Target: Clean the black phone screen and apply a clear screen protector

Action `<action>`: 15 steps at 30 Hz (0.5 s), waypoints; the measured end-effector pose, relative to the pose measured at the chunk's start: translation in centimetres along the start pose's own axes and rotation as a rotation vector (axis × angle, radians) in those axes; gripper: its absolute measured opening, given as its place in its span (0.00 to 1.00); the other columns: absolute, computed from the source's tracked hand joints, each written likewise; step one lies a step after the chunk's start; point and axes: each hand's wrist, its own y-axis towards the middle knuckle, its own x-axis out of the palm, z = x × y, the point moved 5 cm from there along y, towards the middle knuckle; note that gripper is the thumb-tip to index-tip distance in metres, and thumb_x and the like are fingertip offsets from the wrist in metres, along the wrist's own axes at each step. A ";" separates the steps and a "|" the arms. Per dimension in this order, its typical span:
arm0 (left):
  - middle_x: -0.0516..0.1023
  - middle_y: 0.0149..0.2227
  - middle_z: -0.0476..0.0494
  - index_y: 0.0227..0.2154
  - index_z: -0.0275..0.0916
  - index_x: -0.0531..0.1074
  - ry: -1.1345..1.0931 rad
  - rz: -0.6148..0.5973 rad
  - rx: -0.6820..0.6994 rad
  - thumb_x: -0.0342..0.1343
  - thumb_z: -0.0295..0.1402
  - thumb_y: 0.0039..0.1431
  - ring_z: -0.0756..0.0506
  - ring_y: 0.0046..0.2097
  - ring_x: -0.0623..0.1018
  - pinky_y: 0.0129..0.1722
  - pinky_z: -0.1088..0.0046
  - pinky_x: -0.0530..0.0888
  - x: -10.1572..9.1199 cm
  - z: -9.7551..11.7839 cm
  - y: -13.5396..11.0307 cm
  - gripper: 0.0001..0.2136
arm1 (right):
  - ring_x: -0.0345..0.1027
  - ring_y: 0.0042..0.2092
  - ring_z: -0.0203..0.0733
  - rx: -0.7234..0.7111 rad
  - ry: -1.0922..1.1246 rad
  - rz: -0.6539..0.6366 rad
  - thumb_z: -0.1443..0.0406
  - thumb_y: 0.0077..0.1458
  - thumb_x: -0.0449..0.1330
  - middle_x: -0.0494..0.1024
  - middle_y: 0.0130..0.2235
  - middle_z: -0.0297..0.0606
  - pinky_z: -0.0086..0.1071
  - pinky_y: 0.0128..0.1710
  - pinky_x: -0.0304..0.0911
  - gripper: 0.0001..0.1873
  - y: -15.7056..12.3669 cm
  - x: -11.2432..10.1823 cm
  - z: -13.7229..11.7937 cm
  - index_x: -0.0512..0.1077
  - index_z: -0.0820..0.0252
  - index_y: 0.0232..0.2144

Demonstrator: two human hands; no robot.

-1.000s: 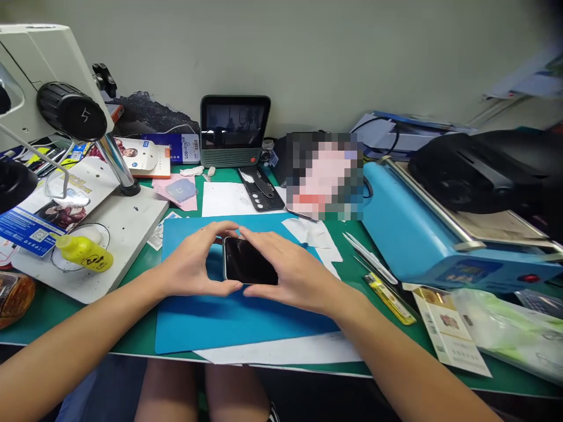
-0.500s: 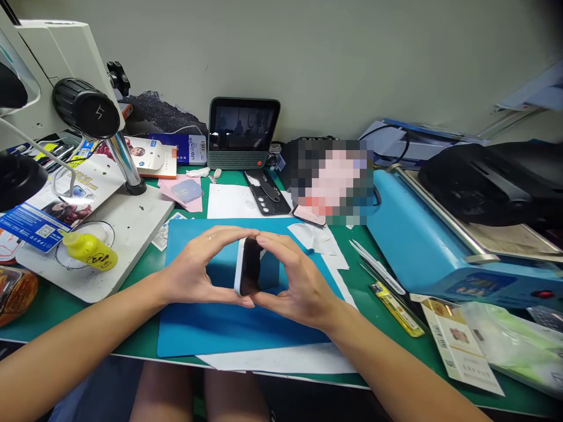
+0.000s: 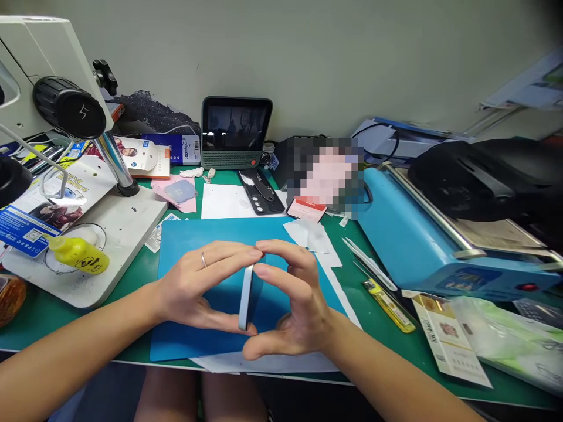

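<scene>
A smartphone stands nearly edge-on above the blue mat, its pale side frame facing me and its dark screen turned to the right. My left hand, with a ring on one finger, is closed on it, fingers at the upper end and thumb at the lower end. My right hand curves around the screen side with its fingers apart. Its fingertips are at the phone's upper corner; whether they press on it I cannot tell. The right thumb sits below the phone's lower end, seemingly off it.
Behind the mat are a black phone case, a smart display and another phone. A yellow bottle lies on the microscope base at left. Tweezers, a yellow packet and a blue machine are at right.
The phone has come lower and nearer and turned more edge-on, so less screen shows. My right thumb has dropped away from its lower end, and the right fingers have spread. The view has shifted slightly.
</scene>
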 end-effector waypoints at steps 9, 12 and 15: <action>0.82 0.54 0.25 0.70 0.30 0.64 0.028 0.014 0.032 0.71 0.43 0.61 0.38 0.57 0.83 0.57 0.62 0.83 -0.1 0.2 0.2 0.40 | 0.69 0.59 0.54 -0.012 0.024 -0.002 0.41 0.63 0.61 0.68 0.58 0.54 0.48 0.56 0.73 0.41 0.2 0.0 0.0 0.62 0.63 0.64; 0.82 0.55 0.24 0.69 0.30 0.64 0.027 0.010 0.039 0.71 0.43 0.61 0.38 0.58 0.83 0.57 0.63 0.82 -0.1 0.2 0.0 0.39 | 0.70 0.58 0.53 -0.008 0.020 0.006 0.41 0.64 0.60 0.69 0.57 0.52 0.47 0.54 0.74 0.39 0.3 -0.2 -0.1 0.63 0.61 0.64; 0.82 0.56 0.25 0.69 0.31 0.64 0.030 0.004 0.040 0.71 0.42 0.60 0.38 0.58 0.83 0.58 0.62 0.82 -0.1 0.2 -0.1 0.39 | 0.70 0.58 0.52 -0.008 0.027 0.004 0.42 0.65 0.60 0.69 0.56 0.51 0.47 0.53 0.74 0.37 0.5 -0.3 -0.2 0.63 0.61 0.62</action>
